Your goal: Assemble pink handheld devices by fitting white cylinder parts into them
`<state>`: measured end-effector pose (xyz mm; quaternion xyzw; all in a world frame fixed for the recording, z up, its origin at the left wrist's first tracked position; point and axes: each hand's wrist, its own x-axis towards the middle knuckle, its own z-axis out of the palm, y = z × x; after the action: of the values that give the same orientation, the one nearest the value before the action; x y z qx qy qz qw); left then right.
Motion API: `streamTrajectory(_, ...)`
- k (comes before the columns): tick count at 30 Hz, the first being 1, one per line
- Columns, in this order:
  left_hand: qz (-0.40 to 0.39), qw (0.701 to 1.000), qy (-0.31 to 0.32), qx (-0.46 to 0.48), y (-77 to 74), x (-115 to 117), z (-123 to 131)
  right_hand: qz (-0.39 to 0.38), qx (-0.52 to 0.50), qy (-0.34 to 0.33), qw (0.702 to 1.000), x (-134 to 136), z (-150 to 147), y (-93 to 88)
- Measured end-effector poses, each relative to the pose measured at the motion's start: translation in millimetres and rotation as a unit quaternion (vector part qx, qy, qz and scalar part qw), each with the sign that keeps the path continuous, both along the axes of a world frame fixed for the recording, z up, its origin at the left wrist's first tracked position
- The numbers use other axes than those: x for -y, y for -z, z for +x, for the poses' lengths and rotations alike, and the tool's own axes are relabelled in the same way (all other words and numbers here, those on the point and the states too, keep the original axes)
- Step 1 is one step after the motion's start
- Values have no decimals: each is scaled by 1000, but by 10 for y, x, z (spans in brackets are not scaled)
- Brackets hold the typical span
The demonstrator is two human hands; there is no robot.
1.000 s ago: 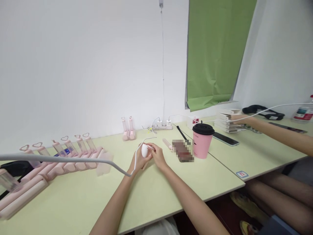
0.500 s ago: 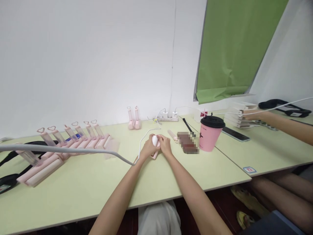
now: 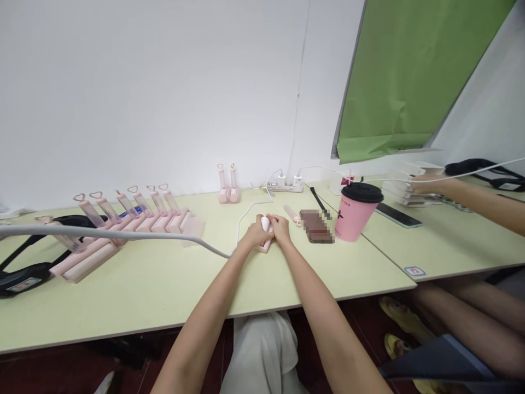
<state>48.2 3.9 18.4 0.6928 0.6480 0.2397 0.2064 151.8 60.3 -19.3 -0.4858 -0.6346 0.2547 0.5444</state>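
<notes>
In the middle of the table, my left hand (image 3: 255, 234) and my right hand (image 3: 281, 227) are both closed around a small pink-and-white device (image 3: 266, 223). Its rounded white part shows between my thumbs, and a pink end (image 3: 264, 248) sticks out below, close to the tabletop. My fingers cover the rest of it. A white cable (image 3: 238, 224) passes beside my left hand. To the right of my hands lies a small pink piece with a clear tube (image 3: 291, 214), next to a blurred-out phone-shaped item (image 3: 316, 226).
Several pink devices with clear tubes and heart loops (image 3: 153, 223) stand at left, two more (image 3: 228, 191) by the wall. A pink lidded cup (image 3: 356, 216), power strip (image 3: 283, 187), black straps (image 3: 30, 276) and phone (image 3: 400, 215) are around. A co-worker's hand (image 3: 424, 186) touches white boxes (image 3: 400, 183).
The camera view has tilted down and shifted slightly, so most of the table appears higher in the picture. Both my hands keep hold of the device, with little visible change in grip.
</notes>
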Motion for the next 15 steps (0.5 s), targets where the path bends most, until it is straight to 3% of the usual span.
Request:
streamTrajectory(7,19,1000,-1,24,41,28,-3,1,25,24,999,22,-3,-7)
streamTrajectory(15,36,997,-18,68,132,43,-52,23,-11,-42,999,65,-16,-55)
